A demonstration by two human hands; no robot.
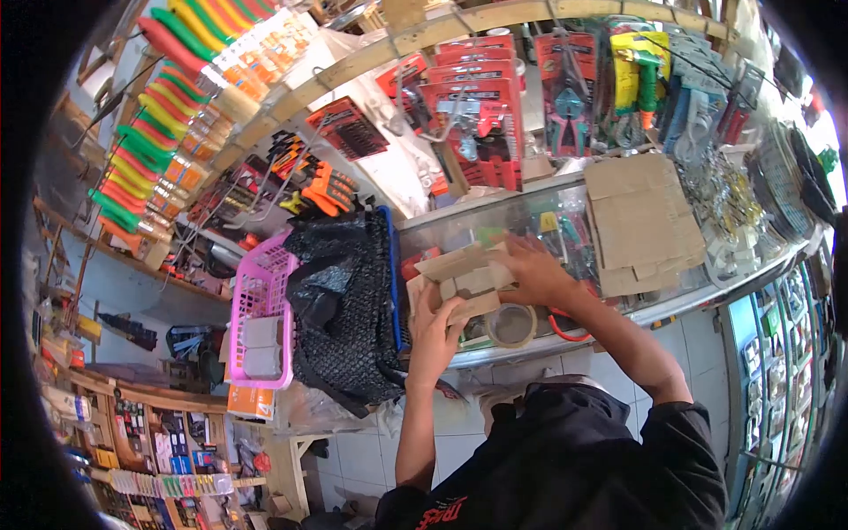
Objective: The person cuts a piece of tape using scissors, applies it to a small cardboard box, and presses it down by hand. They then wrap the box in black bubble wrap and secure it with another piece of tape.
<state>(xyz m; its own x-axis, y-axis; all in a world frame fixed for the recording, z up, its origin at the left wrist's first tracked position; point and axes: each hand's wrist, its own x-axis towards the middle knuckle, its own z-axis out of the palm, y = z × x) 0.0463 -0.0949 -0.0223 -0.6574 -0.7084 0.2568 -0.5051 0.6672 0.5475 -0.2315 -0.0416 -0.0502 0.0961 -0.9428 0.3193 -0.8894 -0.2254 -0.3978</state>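
Black shirt (574, 459) below; left hand (431, 337) and right hand (541, 276) grip open cardboard box (475, 281), fingers closed, at glass counter's (473, 356) near edge.

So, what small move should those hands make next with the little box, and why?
Probably fold one flap of the small brown cardboard box inward with the right hand, while the left hand steadies it: flaps stand open, and both hands are already at its sides.
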